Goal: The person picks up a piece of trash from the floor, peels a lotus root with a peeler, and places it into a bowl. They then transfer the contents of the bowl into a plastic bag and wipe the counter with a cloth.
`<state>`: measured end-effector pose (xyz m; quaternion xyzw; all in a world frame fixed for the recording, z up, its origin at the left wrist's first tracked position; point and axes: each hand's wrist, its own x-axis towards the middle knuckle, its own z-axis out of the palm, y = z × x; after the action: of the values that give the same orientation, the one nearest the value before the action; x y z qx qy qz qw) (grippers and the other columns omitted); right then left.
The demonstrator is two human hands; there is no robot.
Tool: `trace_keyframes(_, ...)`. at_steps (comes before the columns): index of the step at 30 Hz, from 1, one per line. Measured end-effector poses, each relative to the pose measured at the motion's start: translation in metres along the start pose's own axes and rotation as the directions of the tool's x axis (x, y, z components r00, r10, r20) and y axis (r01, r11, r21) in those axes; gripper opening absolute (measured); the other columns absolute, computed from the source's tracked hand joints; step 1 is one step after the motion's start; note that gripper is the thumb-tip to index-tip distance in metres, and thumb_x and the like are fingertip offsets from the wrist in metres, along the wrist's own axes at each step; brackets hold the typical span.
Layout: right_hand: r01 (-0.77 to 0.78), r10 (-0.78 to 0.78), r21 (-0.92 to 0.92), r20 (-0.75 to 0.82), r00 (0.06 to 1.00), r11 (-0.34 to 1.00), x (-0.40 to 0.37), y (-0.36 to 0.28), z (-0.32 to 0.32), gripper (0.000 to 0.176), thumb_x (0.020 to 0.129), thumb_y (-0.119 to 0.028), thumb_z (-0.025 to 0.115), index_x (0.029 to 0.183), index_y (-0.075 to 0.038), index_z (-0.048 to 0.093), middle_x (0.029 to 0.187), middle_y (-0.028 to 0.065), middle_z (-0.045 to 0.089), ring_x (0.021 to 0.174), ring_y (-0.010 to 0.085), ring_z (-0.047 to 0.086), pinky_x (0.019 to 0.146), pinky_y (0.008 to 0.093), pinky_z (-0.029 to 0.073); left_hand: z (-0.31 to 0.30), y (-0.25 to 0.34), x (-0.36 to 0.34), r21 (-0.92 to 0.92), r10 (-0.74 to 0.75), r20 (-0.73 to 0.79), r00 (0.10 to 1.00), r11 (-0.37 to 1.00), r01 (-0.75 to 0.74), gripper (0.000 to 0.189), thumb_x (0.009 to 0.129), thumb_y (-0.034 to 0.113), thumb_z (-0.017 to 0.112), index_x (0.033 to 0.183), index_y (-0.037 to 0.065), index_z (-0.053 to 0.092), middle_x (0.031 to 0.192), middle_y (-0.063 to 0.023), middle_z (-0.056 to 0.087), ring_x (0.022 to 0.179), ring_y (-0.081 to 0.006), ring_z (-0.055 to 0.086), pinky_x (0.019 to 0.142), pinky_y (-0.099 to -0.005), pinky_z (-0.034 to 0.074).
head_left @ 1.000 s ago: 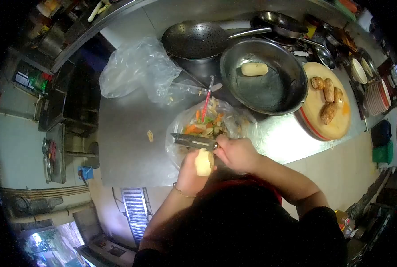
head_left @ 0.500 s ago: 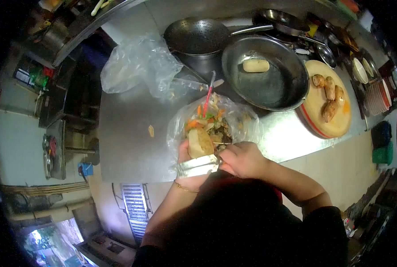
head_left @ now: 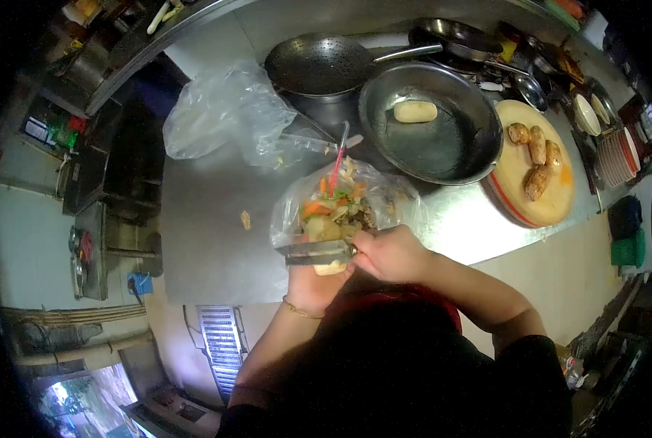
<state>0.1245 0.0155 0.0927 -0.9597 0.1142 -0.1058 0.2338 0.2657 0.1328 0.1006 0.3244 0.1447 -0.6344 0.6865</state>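
My left hand [head_left: 309, 286] grips a pale, partly peeled potato [head_left: 329, 267] at the near edge of the steel counter. My right hand [head_left: 389, 252] holds a metal peeler [head_left: 313, 252] laid across the potato, blade pointing left. Just beyond both hands lies a clear plastic bag [head_left: 340, 208] heaped with vegetable peelings in orange, green and white. A red-handled tool [head_left: 337, 162] sticks out of the heap.
A large steel bowl [head_left: 472, 157] holds one peeled potato [head_left: 414, 111]. A round wooden board [head_left: 552, 204] at right carries several unpeeled potatoes [head_left: 536, 160]. A perforated strainer [head_left: 318, 64] and a crumpled plastic bag [head_left: 223, 113] sit at the back. Plates stack far right.
The peeler has moved up across the potato from below it, and the potato now sits lower in my left hand, mostly covered by the blade.
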Motion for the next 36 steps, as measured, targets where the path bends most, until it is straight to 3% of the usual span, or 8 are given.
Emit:
trace_keyframes(4,-0.36,0.38,-0.15,0.141,0.914,0.921,0.008,0.07,0.027,0.028,0.092,-0.033,0.052,0.099,-0.007,0.051,0.071,0.014,0.064,0.062,0.034,0.064,0.056,0.0483,0.051,-0.019,-0.002,-0.008,0.141,-0.047,0.168,0.985,0.99,0.023,0.042,0.088,0.047,0.048,0.116,0.017,0.057,0.103,-0.0015,0.063,0.094,-0.0186,0.059,0.076,-0.0386,0.046)
trace_keyframes(10,-0.293,0.293,0.099,0.018,0.956,0.951,0.002,0.026,-0.003,0.025,0.091,-0.029,0.054,0.097,-0.004,0.052,0.078,0.0209,0.063,0.073,0.0408,0.062,0.064,0.0497,0.048,-0.021,0.004,0.009,0.067,0.003,0.095,0.995,0.998,-0.009,0.041,0.088,0.045,0.047,0.112,0.015,0.061,0.099,-0.0045,0.066,0.092,-0.0199,0.061,0.073,-0.0385,0.05)
trace_keyframes(12,-0.332,0.315,0.046,0.217,0.924,0.942,0.013,0.0,-0.022,0.027,0.092,-0.031,0.052,0.097,-0.004,0.053,0.081,0.021,0.063,0.075,0.0414,0.062,0.066,0.0494,0.048,-0.023,0.006,0.011,0.102,-0.036,0.16,0.986,0.995,0.02,0.041,0.088,0.045,0.047,0.112,0.015,0.061,0.1,-0.004,0.065,0.091,-0.0204,0.061,0.073,-0.039,0.05)
trace_keyframes(16,-0.499,0.481,0.074,0.181,0.858,0.863,0.005,0.069,0.021,0.029,0.095,-0.031,0.046,0.097,-0.003,0.053,0.082,0.0227,0.063,0.079,0.0422,0.061,0.071,0.0494,0.047,0.004,0.0,-0.018,0.169,0.006,0.092,0.996,0.985,-0.021,0.04,0.09,0.041,0.044,0.115,0.013,0.058,0.099,-0.004,0.064,0.088,-0.0205,0.06,0.073,-0.0391,0.048)
trace_keyframes(21,-0.316,0.352,0.34,-0.048,0.935,0.886,-0.001,0.032,0.015,0.025,0.092,-0.026,0.051,0.098,-0.003,0.054,0.08,0.022,0.061,0.077,0.0425,0.06,0.068,0.0481,0.047,-0.018,0.007,0.008,-0.022,0.01,0.079,0.997,1.0,-0.009,0.044,0.091,0.042,0.043,0.12,0.011,0.056,0.114,-0.0072,0.061,0.107,-0.0262,0.057,0.089,-0.0417,0.044)
trace_keyframes(28,0.102,-0.093,0.053,-0.147,0.985,0.993,-0.012,0.005,-0.001,0.029,0.08,-0.029,0.066,0.096,-0.007,0.056,0.079,0.0119,0.06,0.069,0.0342,0.061,0.061,0.0422,0.049,-0.021,0.004,0.016,-0.189,0.141,0.241,0.96,0.977,-0.097,0.041,0.092,0.036,0.051,0.124,0.01,0.056,0.117,-0.0095,0.062,0.107,-0.0264,0.058,0.093,-0.0426,0.047)
trace_keyframes(33,0.002,-0.005,-0.065,-0.047,0.999,0.998,-0.006,0.009,0.007,0.028,0.079,-0.031,0.067,0.092,-0.009,0.054,0.08,0.0099,0.06,0.068,0.0322,0.061,0.06,0.0414,0.049,-0.005,0.0,0.007,-0.185,0.123,0.273,0.954,0.98,-0.074,0.04,0.088,0.034,0.057,0.12,0.01,0.058,0.111,-0.0069,0.064,0.101,-0.0236,0.06,0.088,-0.0407,0.049)
trace_keyframes(36,-0.185,0.183,-0.023,-0.066,0.981,0.983,-0.004,0.034,0.02,0.026,0.082,-0.027,0.065,0.092,-0.007,0.053,0.076,0.0137,0.061,0.069,0.0343,0.063,0.06,0.0448,0.05,-0.023,0.011,0.019,-0.15,0.153,0.001,0.988,0.977,-0.151,0.04,0.086,0.041,0.056,0.115,0.014,0.058,0.11,-0.0028,0.061,0.101,-0.0197,0.056,0.084,-0.0361,0.044)
